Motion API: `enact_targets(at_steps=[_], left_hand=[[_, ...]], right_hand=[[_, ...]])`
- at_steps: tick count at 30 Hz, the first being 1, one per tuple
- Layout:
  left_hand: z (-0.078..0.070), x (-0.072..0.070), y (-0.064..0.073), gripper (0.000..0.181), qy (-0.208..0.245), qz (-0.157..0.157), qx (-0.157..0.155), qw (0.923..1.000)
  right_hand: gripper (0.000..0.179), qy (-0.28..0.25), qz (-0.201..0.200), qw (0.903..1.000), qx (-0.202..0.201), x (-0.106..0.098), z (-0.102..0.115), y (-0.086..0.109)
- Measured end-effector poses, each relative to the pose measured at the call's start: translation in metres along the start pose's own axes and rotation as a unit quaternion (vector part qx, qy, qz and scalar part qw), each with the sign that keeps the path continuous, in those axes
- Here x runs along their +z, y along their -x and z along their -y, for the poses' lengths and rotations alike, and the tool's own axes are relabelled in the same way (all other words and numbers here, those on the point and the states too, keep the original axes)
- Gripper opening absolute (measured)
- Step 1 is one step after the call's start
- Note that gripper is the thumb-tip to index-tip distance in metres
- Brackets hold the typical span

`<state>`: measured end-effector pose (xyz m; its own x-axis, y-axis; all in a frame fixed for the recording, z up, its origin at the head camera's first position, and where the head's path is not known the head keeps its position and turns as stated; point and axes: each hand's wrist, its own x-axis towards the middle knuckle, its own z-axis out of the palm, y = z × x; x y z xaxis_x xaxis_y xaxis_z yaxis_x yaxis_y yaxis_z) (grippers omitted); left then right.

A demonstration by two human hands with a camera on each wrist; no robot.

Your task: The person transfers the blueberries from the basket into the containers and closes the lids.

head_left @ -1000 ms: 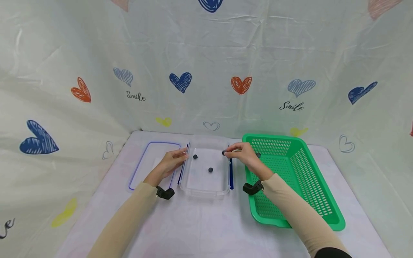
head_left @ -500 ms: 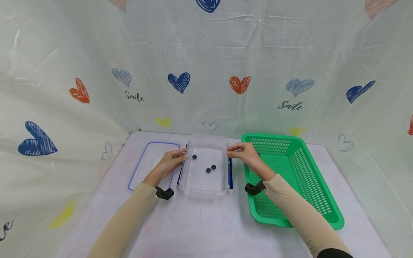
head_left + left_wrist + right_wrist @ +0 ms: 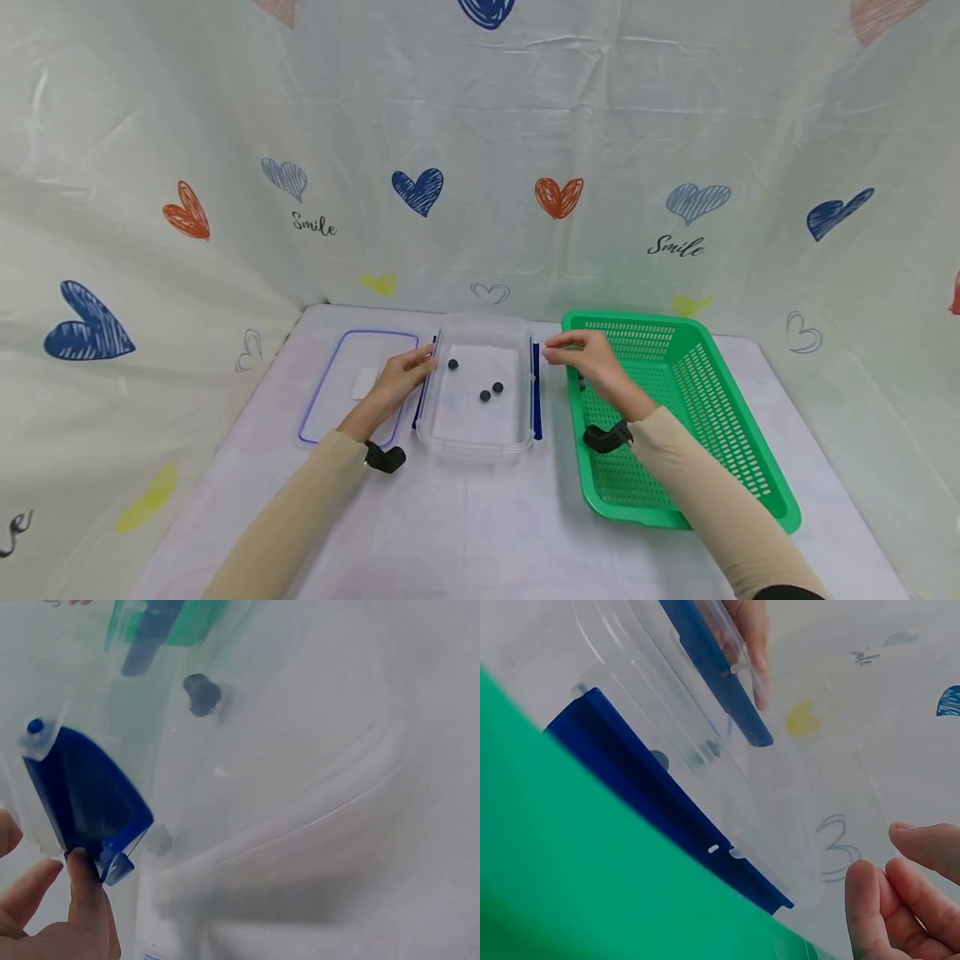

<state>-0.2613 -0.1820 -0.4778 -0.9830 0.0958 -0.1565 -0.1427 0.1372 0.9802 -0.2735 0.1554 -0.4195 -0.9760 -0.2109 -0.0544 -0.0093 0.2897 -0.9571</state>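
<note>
A clear plastic container (image 3: 480, 433) with blue side latches stands mid-table. Inside it lie three small dark balls, one ball (image 3: 453, 364) at the left and a pair (image 3: 491, 392) near the middle. My left hand (image 3: 397, 379) rests at the container's left side, its fingertips against the blue latch (image 3: 82, 795) in the left wrist view. Between the container and the green basket (image 3: 690, 392), my right hand (image 3: 600, 371) hovers over the basket's left rim. Its thumb and fingers are apart with nothing between them. Another dark ball (image 3: 581, 382) shows in the basket below that wrist.
A clear lid (image 3: 341, 367) with a blue-purple edge lies flat left of the container, partly behind the left hand. The basket takes up the table's right side. A white sheet (image 3: 487, 250) printed with hearts hangs behind the table.
The dark ball that my right hand pinched has been let go and now lies in the container near the middle ball. My right hand has moved right towards the basket; the left stays put.
</note>
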Motion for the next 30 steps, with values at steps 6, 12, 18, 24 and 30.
enact_targets(at_steps=[6,12,18,24,30], left_hand=[[-0.001,0.006,0.002,0.050,-0.072,-0.040,0.026,0.9963],[-0.001,0.015,0.003,0.047,-0.107,-0.073,0.052,0.9902],[0.001,0.022,0.005,0.045,-0.130,-0.095,0.060,0.9852],[0.003,0.026,0.007,0.046,-0.124,-0.101,0.064,0.9851],[0.007,0.030,0.008,0.046,-0.129,-0.111,0.073,0.9827]], right_hand=[[0.036,-0.012,-0.009,0.9999,-0.005,-0.011,0.000,0.003],[0.039,-0.014,-0.024,0.9996,0.003,-0.023,-0.002,0.007],[0.043,-0.011,-0.041,0.9991,0.007,-0.037,-0.006,0.012],[0.040,-0.013,-0.053,0.9985,0.002,-0.049,-0.011,0.017],[0.038,0.000,-0.051,0.9987,-0.006,-0.054,-0.021,0.020]])
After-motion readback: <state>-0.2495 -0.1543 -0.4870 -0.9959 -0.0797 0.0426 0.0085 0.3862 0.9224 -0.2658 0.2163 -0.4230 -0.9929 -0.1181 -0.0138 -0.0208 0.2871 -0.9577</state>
